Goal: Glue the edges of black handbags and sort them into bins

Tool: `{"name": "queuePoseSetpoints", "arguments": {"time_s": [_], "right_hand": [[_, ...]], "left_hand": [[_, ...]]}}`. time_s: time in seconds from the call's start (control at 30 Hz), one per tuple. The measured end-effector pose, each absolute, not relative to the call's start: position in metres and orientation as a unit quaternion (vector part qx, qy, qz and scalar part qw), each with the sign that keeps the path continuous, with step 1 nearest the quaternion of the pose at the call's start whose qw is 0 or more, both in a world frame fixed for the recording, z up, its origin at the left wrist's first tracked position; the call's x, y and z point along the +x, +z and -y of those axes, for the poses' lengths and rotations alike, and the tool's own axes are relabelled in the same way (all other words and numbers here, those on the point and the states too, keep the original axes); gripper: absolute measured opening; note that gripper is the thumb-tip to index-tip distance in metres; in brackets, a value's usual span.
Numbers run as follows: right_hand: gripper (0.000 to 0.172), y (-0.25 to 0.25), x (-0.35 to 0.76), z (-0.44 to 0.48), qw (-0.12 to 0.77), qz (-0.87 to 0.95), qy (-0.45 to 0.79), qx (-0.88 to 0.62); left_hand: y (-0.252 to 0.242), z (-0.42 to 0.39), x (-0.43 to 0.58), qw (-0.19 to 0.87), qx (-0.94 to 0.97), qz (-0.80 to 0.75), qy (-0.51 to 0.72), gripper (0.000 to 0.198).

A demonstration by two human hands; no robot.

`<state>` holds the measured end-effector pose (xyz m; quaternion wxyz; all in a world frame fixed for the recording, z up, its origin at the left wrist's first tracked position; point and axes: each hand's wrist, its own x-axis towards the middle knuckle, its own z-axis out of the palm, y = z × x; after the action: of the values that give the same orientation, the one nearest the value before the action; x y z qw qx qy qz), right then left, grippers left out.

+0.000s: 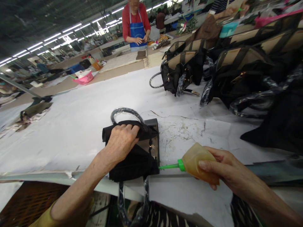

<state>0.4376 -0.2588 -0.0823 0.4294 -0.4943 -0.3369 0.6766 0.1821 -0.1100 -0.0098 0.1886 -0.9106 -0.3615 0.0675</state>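
A black handbag lies at the near edge of the white-covered table, its handles wrapped in clear plastic. One handle arches over the far side and the other hangs past the edge. My left hand is closed over the bag's rolled black upper part, fingers curled round it. In my right hand is a squeeze bottle of amber liquid, held tilted. Its thin green nozzle points left, with the tip at the bag's right edge; whether it touches cannot be made out.
Several black handbags stand in a group at the right. Thread scraps litter the paper beside my bag. Farther off are a pink bowl and a person in a blue apron. A brown crate sits below the table edge.
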Motion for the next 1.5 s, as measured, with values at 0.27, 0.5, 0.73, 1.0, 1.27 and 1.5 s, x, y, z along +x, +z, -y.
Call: {"name": "queuePoseSetpoints", "arguments": {"time_s": [0.27, 0.5, 0.73, 1.0, 1.27, 1.5], "right_hand": [[0.038, -0.07, 0.444, 0.259, 0.409, 0.38, 0.635, -0.534], [0.03, -0.06, 0.431, 0.244, 0.397, 0.448, 0.541, -0.59], [0.033, -0.053, 0.432, 0.24, 0.389, 0.478, 0.482, -0.623], [0.028, -0.055, 0.424, 0.223, 0.38, 0.515, 0.454, -0.621], [0.019, -0.07, 0.421, 0.198, 0.386, 0.566, 0.388, -0.617], [0.027, -0.063, 0.423, 0.199, 0.363, 0.531, 0.445, -0.623]], "left_hand": [[-0.007, 0.109, 0.185, 0.172, -0.911, 0.366, 0.075, 0.008], [-0.005, 0.112, 0.184, 0.153, -0.912, 0.371, 0.082, 0.007], [0.0, 0.1, 0.181, 0.131, -0.921, 0.361, 0.069, 0.008], [0.008, 0.1, 0.184, 0.111, -0.92, 0.367, 0.076, 0.007], [0.009, 0.1, 0.183, 0.103, -0.921, 0.369, 0.077, 0.008], [0.008, 0.098, 0.182, 0.1, -0.922, 0.366, 0.072, 0.007]]}}
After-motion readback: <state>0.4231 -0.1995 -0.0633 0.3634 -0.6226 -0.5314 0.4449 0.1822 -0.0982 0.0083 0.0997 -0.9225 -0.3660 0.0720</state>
